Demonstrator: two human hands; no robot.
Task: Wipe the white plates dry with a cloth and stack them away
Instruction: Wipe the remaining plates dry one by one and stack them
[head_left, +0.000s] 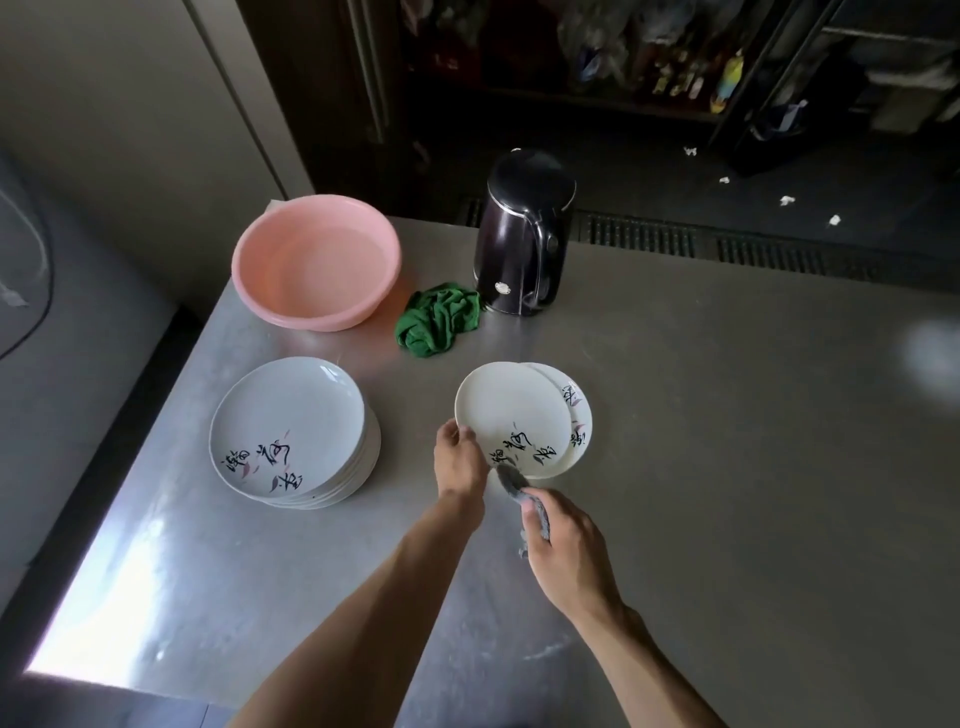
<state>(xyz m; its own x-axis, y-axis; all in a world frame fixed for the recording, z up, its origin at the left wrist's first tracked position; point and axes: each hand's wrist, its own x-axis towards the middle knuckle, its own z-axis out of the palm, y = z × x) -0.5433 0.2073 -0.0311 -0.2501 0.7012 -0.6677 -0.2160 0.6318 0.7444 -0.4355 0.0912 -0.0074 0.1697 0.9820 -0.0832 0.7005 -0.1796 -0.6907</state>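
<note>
Two plates lie right of centre on tabletop (727, 467), upper plate (509, 410) overlapping lower plate (581, 415). Left hand (457, 452) pinches upper plate's near-left rim. Right hand (563, 545) is clamped round grey cloth (511, 480), cloth tip touching plate's near edge. Taller stack (288, 426) sits to left, well apart. Risks, as judged: thin pinch on possibly wet rim slips under wiping pressure; upper plate skids, clacks onto lower plate, chips it.
</note>
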